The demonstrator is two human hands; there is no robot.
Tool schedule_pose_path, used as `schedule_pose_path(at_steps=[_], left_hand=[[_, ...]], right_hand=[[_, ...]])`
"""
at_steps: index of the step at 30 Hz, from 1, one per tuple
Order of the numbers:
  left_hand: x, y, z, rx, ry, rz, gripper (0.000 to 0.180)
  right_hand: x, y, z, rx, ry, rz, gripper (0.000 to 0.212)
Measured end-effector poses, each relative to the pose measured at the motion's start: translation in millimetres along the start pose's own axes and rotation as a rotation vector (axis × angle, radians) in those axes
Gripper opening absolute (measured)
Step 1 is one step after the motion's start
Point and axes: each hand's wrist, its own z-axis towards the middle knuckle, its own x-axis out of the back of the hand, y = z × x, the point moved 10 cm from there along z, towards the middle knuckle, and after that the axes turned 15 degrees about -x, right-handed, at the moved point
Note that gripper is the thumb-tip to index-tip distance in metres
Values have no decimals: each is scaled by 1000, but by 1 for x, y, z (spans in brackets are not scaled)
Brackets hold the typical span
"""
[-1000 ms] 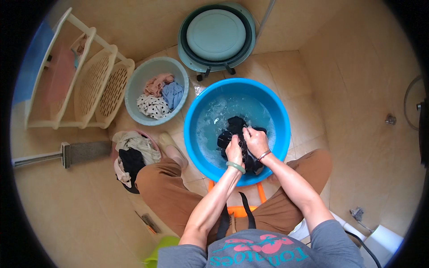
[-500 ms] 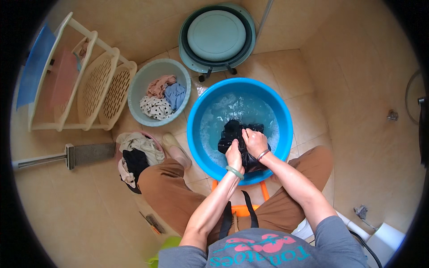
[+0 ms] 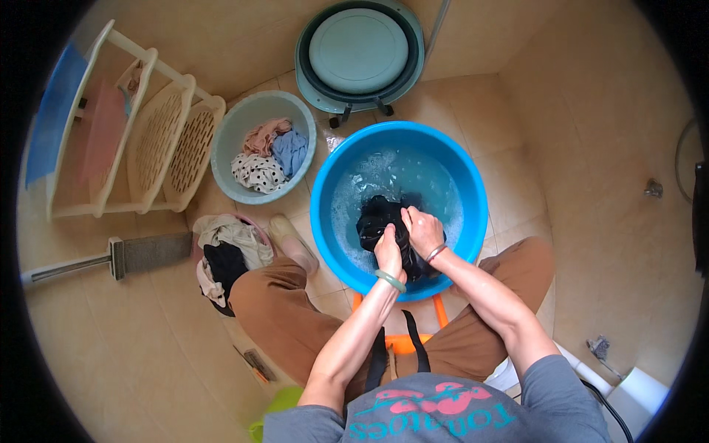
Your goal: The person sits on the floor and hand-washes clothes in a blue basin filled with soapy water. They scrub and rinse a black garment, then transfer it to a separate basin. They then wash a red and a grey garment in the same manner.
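Observation:
A wet black garment [image 3: 377,218] is bunched up at the near side of a blue basin [image 3: 480,199] of soapy, bluish water [image 3: 413,170]. My left hand [image 3: 388,253], a green bangle at its wrist, is closed on the cloth. Just to its right, my right hand [image 3: 424,232] grips the same garment, its fingers curled round a fold. Both hands are close together over the basin. Part of the garment lies under the water, and its kind is hard to make out.
Left of the blue basin, a pale green basin [image 3: 221,166] holds pink, blue and polka-dot clothes [image 3: 258,172]. Nearer me is a pink basin [image 3: 264,235] of laundry. A cream rack [image 3: 162,140], a flat mop [image 3: 151,255], folded teal basins [image 3: 358,52] and an orange stool [image 3: 402,344] stand around.
The black garment has shifted a little in my hands, its fold bunched differently between them. Both hands stay gripped on it in almost the same place. The view has moved slightly.

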Motion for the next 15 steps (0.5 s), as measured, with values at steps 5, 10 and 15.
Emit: schedule_pose_path(at_steps=[5,10,15], left_hand=[[26,-5,57,-18,-190,-211,29],[-13,13,-13,-14,33,36,31],[11,14,14,-86,-22,189,32]], right_hand=[[39,-103,-63,412,-107,252,21],[0,7,12,36,-28,6,25],[-4,-15,-8,-51,-125,186,22]])
